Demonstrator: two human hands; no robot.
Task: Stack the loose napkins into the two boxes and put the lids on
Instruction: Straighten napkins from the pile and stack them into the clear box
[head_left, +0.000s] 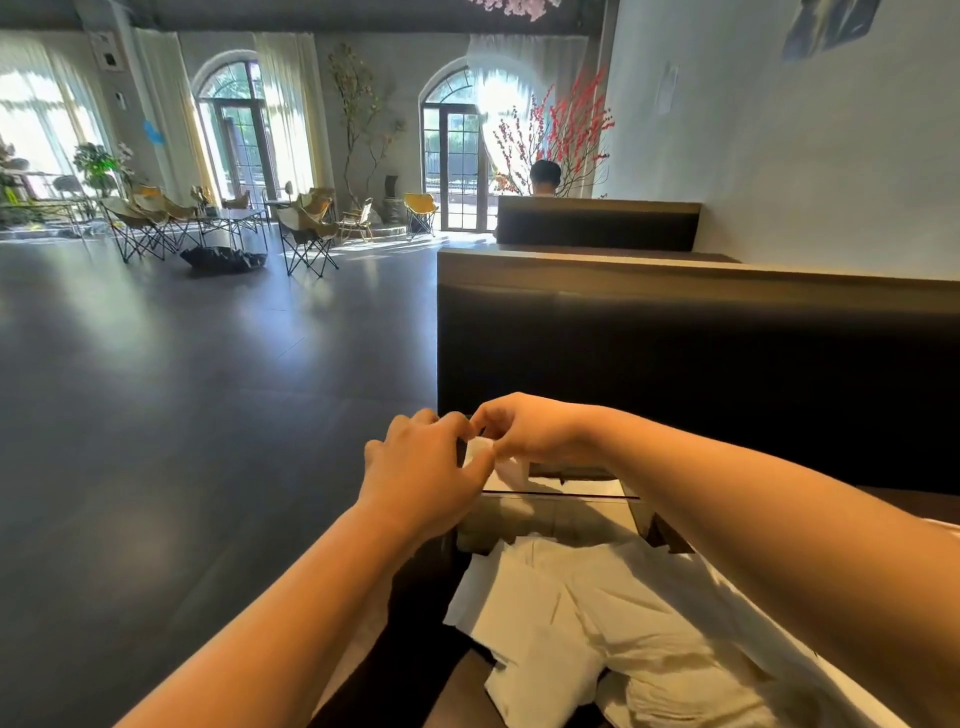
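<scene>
Left hand (426, 467) and right hand (524, 431) are both pinching one white napkin (506, 467) in curled fingertips just above the clear box (561, 498), loose napkins (571, 623) lying nearer on the counter (462, 691); squaring it flat before lowering is looking advisable.

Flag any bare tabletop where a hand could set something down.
Bare: a strip of dark brown tabletop left of the loose white paper napkins, beside the left forearm; a sliver far right, against the black padded bench back. Crowded: the clear plastic box, where left hand and right hand pinch one white napkin.
</scene>
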